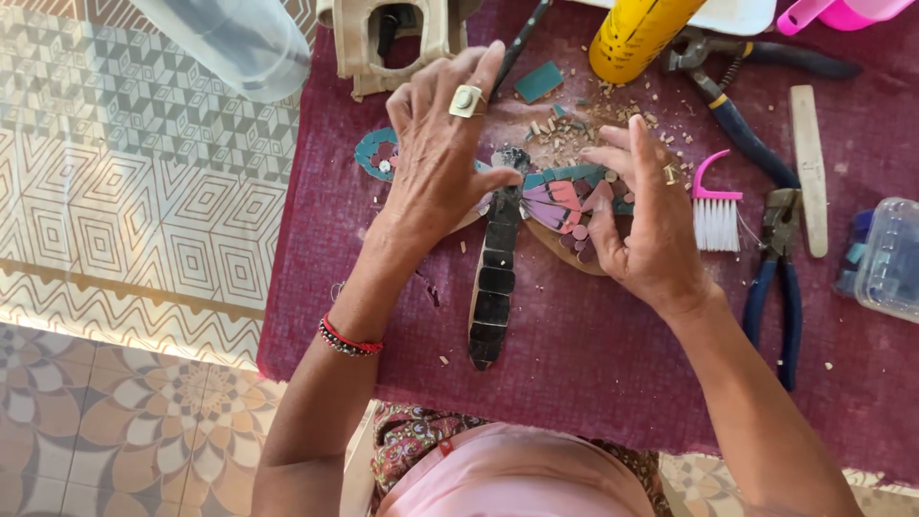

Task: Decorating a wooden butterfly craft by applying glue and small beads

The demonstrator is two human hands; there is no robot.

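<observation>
A dragonfly-shaped mosaic [493,287] lies on a maroon cloth [593,364]; its long body carries black tiles and its wings pink, purple and teal pieces. My left hand [442,148], with a large ring, lies flat over the left wing, thumb touching the head of the body. My right hand [646,215] rests on the right wing [560,196], fingers pressing the pink and teal pieces. Neither hand holds a tool. Much of both wings is hidden under the hands.
A pink-handled white brush [716,206], blue-handled nippers [777,278], pliers [737,115] and a wooden stick [810,168] lie at right. A clear plastic box [888,258], a yellow bottle [637,33], a loose teal tile [539,81] and tile chips [565,129] are nearby.
</observation>
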